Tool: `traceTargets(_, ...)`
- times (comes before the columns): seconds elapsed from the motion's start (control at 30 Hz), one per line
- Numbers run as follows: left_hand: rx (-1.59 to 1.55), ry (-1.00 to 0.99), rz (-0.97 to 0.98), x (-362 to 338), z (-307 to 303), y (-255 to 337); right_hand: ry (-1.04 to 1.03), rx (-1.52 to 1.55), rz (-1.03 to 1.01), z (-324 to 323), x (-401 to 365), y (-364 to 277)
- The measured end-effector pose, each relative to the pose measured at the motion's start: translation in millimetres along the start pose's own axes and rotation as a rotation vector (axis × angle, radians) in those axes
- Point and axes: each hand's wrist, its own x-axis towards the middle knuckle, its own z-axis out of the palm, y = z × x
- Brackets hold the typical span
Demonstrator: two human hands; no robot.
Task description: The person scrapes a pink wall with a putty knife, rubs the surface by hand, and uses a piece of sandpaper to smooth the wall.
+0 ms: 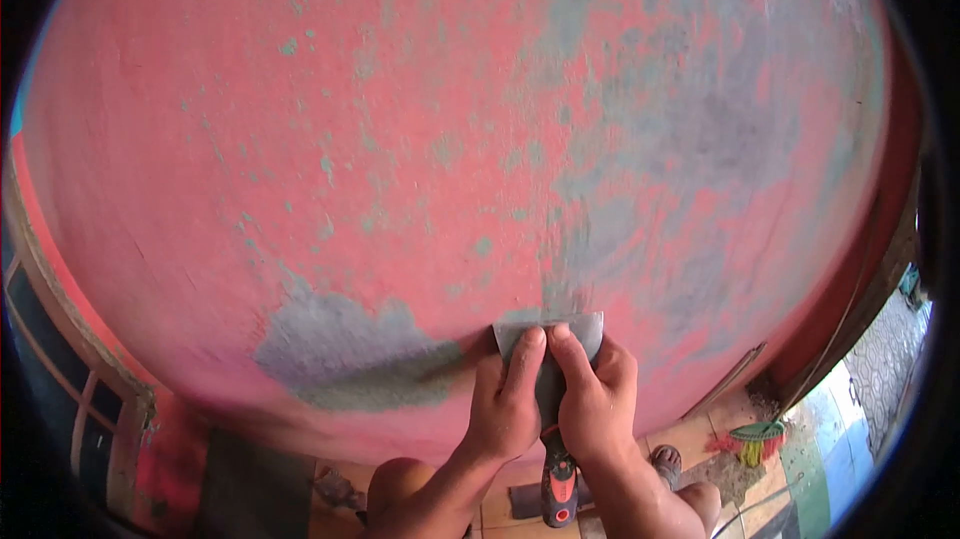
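A putty knife (560,479) with a wide metal blade and a black and red handle is held between both hands, its blade edge against the wall (420,139). My left hand (508,399) is closed around the left side of the blade, the thumb pressed flat on the metal. From the other side my right hand (598,394) grips it the same way, the two thumbs side by side. The handle hangs down between my wrists. Pink paint covers much of the wall, with green flecks and grey bare patches, a large one left of the blade.
A broom (755,439) with coloured bristles lies on the tiled floor (500,529) at lower right, near debris and a foot (666,461). A window frame (90,409) stands at the left edge. A dark post (890,199) borders the wall at right.
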Motion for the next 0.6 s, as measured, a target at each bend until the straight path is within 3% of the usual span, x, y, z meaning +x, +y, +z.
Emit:
traceTargets(0.17, -0.012, 0.004, 0.052, 5, 7, 7, 0.016, -0.017, -0.082, 2, 4, -4)
traceTargets(0.27, -0.006, -0.033, -0.016, 7, 2, 7, -0.011, -0.018, -0.095, 2, 4, -9)
traceTargets(0.6, -0.045, 0.14, 0.057, 2, 11, 3, 0.026, 0.045, -0.086, 5, 2, 15)
